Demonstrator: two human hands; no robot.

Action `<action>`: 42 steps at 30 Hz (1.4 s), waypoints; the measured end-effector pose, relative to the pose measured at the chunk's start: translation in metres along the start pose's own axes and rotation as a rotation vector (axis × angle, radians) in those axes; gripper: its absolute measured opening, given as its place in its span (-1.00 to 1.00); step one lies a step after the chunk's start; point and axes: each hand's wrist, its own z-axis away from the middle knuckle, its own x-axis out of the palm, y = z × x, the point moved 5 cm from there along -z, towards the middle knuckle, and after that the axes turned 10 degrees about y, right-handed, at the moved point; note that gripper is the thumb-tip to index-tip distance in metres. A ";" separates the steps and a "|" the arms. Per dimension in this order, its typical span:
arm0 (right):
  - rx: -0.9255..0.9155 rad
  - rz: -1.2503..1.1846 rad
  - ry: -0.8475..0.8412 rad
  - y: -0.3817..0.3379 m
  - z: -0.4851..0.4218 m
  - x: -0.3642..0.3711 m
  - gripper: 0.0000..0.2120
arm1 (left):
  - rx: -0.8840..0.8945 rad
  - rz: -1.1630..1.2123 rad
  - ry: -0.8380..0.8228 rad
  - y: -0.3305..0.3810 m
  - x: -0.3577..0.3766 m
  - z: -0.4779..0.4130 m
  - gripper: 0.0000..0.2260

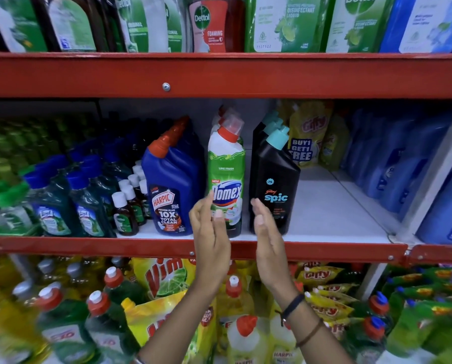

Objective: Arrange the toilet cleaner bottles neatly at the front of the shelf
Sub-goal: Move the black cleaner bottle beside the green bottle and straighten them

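On the middle shelf [324,214], seen from the head camera, three rows of toilet cleaner bottles stand upright at the front lip: a blue Harpic bottle [173,190] on the left, a green-and-white Domex bottle [226,179] in the centre, and a black Spic bottle [274,190] to its right. Each front bottle faces label-out and sits just behind the red shelf edge [324,252], which looks like the neat facing the task asks for. Behind the Harpic at least one more shows; behind the Domex two further caps can be counted, and behind the Spic two further teal caps, so about three in each of those rows. To the right of the Spic the shelf is bare white.

Both hands are raised in front of the Domex and Spic bottles, palms turned toward each other. The left hand [210,232] has its fingers [206,203] spread loosely, tips just at the Domex label, though I cannot tell whether they touch it. The right hand [268,237] has its fingers [257,208] straight and relaxed, holding nothing, near the Spic bottle's left side. Placed so, they seem set to square these bottles.
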 end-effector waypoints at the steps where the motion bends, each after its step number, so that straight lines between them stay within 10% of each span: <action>1: 0.040 -0.003 -0.022 0.002 -0.001 0.009 -0.26 | -0.017 -0.014 -0.033 -0.004 0.001 -0.004 -0.61; 30: 0.098 0.000 0.077 0.013 -0.016 0.042 -0.41 | -0.142 0.035 -0.158 -0.024 -0.005 -0.025 -0.65; 35: -0.078 0.047 0.312 -0.001 0.017 0.048 -0.51 | 0.011 0.035 0.008 -0.021 -0.035 -0.015 -0.68; 42: 0.058 0.043 0.005 -0.001 0.022 0.109 -0.41 | -0.019 -0.048 0.092 -0.041 -0.083 -0.048 -0.61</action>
